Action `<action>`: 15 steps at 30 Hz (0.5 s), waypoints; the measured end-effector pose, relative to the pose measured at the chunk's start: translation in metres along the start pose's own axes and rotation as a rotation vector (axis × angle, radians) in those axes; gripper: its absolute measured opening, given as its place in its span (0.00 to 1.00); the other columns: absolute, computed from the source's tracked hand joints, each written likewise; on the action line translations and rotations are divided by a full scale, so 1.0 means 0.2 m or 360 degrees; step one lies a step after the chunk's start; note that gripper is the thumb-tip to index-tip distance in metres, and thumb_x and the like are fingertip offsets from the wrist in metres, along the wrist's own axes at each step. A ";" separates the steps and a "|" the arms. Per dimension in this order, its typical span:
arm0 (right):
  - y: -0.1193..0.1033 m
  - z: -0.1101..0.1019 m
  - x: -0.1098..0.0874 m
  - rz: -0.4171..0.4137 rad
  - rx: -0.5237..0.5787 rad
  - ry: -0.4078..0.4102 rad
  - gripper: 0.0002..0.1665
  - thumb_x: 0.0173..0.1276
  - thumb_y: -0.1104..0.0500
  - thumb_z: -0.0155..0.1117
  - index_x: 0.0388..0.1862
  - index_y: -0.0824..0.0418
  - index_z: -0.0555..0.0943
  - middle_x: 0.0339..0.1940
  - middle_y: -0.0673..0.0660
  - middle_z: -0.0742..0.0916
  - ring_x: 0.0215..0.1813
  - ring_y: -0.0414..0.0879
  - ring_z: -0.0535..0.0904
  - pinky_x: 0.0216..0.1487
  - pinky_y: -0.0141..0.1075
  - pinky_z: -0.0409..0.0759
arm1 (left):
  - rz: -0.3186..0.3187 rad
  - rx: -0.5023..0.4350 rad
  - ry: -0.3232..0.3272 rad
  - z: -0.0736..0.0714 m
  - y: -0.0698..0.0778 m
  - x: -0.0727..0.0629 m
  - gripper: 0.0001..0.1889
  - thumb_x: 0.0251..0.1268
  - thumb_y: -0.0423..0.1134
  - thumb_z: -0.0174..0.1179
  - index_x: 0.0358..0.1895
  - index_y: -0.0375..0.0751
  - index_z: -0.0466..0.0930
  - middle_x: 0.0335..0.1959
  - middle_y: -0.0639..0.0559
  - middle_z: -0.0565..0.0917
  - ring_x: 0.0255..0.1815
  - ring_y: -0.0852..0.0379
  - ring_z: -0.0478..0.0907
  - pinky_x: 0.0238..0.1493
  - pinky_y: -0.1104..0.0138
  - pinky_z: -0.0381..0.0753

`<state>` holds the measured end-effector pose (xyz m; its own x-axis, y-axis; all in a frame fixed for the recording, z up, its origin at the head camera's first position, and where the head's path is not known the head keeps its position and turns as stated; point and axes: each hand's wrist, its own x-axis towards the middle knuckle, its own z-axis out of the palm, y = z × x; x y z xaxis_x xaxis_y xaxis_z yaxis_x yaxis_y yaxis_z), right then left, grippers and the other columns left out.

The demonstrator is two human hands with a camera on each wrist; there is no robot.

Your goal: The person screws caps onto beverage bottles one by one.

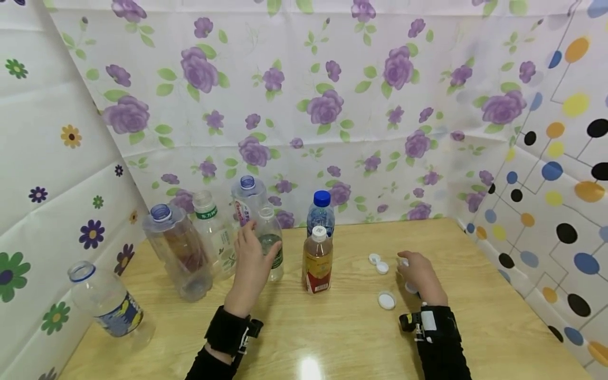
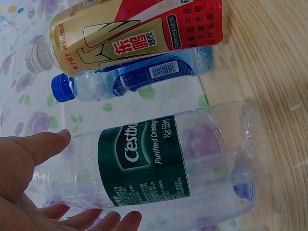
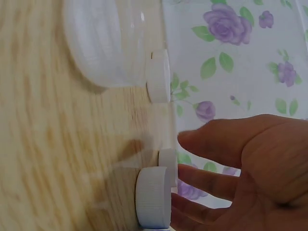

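My left hand (image 1: 250, 266) is at a clear, uncapped water bottle with a green label (image 2: 144, 163). Its thumb and fingers are spread apart around the bottle's upper part rather than closed on it. My right hand (image 1: 423, 274) hovers low over the table at the right, among loose caps. In the right wrist view, thumb and fingers are apart, with fingertips right behind a small white cap (image 3: 167, 166). A larger-looking white cap (image 3: 154, 197) stands in front of them, and another white cap (image 3: 160, 77) lies farther along.
Uncapped empty bottles stand left: a wide clear bottle (image 1: 111, 306), a large bluish one (image 1: 182, 253), a green-collared one (image 1: 216, 237) and another bluish one (image 1: 252, 192). Capped, a brown drink bottle (image 1: 318, 261) and blue bottle (image 1: 321, 214) stand mid-table. A wide white lid (image 1: 387, 301) lies right.
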<state>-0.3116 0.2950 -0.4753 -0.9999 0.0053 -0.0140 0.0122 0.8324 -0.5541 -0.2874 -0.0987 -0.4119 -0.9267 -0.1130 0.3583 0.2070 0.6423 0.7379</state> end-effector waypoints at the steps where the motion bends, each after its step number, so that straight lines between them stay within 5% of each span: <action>1: 0.00 0.00 0.00 0.0002 -0.0006 -0.0012 0.26 0.76 0.67 0.55 0.69 0.76 0.70 0.64 0.79 0.76 0.56 0.70 0.77 0.52 0.56 0.78 | -0.0008 -0.0004 0.0003 0.00 0.00 0.00 0.41 0.71 0.42 0.67 0.75 0.30 0.51 0.69 0.28 0.63 0.69 0.31 0.61 0.65 0.42 0.71; 4: 0.01 0.01 0.00 -0.0012 -0.0047 -0.0022 0.25 0.77 0.67 0.52 0.70 0.76 0.70 0.63 0.80 0.76 0.41 0.61 0.80 0.41 0.48 0.75 | -0.0024 -0.0014 0.0018 0.00 0.01 0.00 0.39 0.69 0.41 0.68 0.72 0.30 0.53 0.67 0.29 0.66 0.67 0.30 0.64 0.61 0.42 0.73; 7: 0.01 0.01 0.01 -0.0020 -0.0076 -0.0032 0.24 0.78 0.68 0.49 0.69 0.77 0.70 0.63 0.80 0.76 0.37 0.56 0.77 0.38 0.46 0.72 | -0.0029 -0.0030 0.0026 0.00 0.01 0.00 0.38 0.68 0.40 0.69 0.70 0.31 0.54 0.65 0.29 0.68 0.66 0.29 0.66 0.60 0.42 0.74; 11: 0.02 0.01 0.02 -0.0022 -0.0110 -0.0068 0.25 0.77 0.70 0.41 0.70 0.77 0.69 0.65 0.80 0.75 0.55 0.68 0.78 0.51 0.56 0.77 | -0.0021 -0.0043 0.0027 -0.01 0.02 -0.01 0.38 0.67 0.39 0.70 0.69 0.31 0.55 0.63 0.29 0.69 0.65 0.30 0.67 0.61 0.42 0.74; 15: 0.02 0.01 0.04 -0.0055 -0.0167 -0.0088 0.26 0.76 0.70 0.37 0.69 0.79 0.70 0.64 0.80 0.75 0.67 0.76 0.69 0.67 0.69 0.65 | -0.0014 -0.0044 0.0011 -0.02 0.03 -0.01 0.38 0.66 0.39 0.71 0.68 0.30 0.55 0.62 0.28 0.69 0.64 0.31 0.70 0.60 0.44 0.76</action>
<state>-0.3194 0.2975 -0.4804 -0.9976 -0.0528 -0.0440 -0.0264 0.8851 -0.4647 -0.2834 -0.0976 -0.4061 -0.9263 -0.1240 0.3559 0.2077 0.6201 0.7566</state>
